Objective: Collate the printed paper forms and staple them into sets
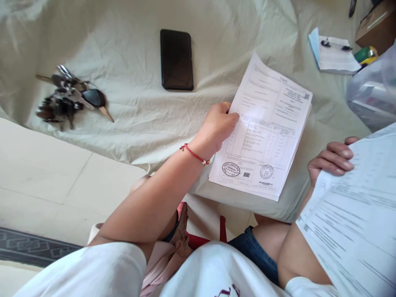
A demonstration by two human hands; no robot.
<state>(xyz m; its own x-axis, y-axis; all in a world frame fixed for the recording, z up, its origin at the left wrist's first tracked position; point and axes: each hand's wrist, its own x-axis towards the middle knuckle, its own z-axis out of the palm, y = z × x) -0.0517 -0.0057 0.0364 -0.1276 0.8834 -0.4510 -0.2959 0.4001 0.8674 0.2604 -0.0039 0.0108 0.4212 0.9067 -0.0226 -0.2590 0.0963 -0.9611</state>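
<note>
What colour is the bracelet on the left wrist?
Red with a small white bead, on the bracelet, seen in the head view.

The sheet covering the bed is pale cream. The phone is black, and the keys are silver with black heads. The stapled papers are white with grey print and two dark round stamps. The bracelet is red with one white bead. The floor tiles are beige; the rug is grey with a lighter interlocking pattern. The shorts are blue denim.
</note>
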